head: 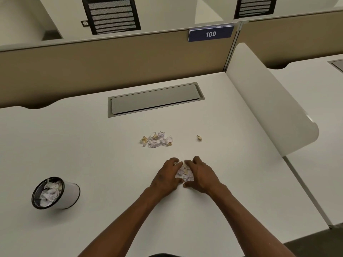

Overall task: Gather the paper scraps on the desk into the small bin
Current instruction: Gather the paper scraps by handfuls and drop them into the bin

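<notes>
My left hand [167, 175] and my right hand [201, 174] lie on the white desk [92, 145], cupped from both sides round a small clump of paper scraps [184, 173]. The fingers of both curl against the clump. Farther back sits a loose pile of several white and yellowish scraps [156, 139]. A single small scrap [199, 138] lies to the pile's right. The small bin [55, 192], white with a black rim, stands at the left of the desk, partly filled with crumpled paper.
A grey cable-tray lid [156, 99] is set into the desk behind the scraps. A beige partition [92, 62] with a blue "109" sign [210, 34] closes the back. A white side divider [269, 101] bounds the desk at the right.
</notes>
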`<state>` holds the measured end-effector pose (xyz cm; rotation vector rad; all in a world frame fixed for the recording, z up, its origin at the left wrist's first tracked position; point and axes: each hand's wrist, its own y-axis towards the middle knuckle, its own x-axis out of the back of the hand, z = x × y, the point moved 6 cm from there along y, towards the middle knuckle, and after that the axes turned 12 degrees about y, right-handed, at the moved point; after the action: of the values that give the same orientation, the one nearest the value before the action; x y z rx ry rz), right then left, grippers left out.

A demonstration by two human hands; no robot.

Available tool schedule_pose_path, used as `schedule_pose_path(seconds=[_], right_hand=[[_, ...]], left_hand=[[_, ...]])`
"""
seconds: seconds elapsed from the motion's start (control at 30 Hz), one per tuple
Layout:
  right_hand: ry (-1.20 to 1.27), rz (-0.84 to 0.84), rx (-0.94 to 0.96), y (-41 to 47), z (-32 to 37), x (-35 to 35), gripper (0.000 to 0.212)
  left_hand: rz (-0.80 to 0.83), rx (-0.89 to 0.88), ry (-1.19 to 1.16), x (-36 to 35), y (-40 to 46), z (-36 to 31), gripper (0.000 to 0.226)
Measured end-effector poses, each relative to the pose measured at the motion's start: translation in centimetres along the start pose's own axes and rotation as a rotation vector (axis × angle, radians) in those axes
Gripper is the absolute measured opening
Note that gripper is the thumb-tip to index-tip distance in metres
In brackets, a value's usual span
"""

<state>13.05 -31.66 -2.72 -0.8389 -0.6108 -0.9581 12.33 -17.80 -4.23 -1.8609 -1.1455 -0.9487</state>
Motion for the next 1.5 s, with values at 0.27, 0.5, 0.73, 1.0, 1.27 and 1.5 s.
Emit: schedule_pose_path(seconds=[0.27, 0.5, 0.73, 1.0, 1.27, 1.5], right_hand=[[0.177, -0.099, 0.051, -0.5, 1.1, -0.7, 0.039], [0.324, -0.121, 0.001, -0.4, 1.5, -1.1, 0.030], [0.589, -0.041, -0.066, -0.2, 2.7, -1.9, 0.035], [0.994, 0.170, 0.063, 1.6, 11.0, -1.6, 0.029], [1.052, 0.307, 0.208, 4.0, 22.9, -1.1, 0.035], [1.051, 0.361, 0.207, 4.7, 31.8, -5.2, 0.034]], left_hand=[[-0.126, 0.089, -0.122, -0.3, -1.5, -0.4, 0.024], [-0.189, 0.165, -0.210, 0.2, -2.6, 0.5, 0.020], [-0.115, 0.404, -0.603, 1.3, -5.4, 3.7, 0.024], [-0.293, 0.429, -0.828, 7.9, -9.5, 7.5, 0.020], [-0.542, 0.458, -0.968, 16.3, -14.9, 12.1, 0.027], [-0.781, 0.586, -0.947, 19.3, -21.3, 17.6, 0.038]])
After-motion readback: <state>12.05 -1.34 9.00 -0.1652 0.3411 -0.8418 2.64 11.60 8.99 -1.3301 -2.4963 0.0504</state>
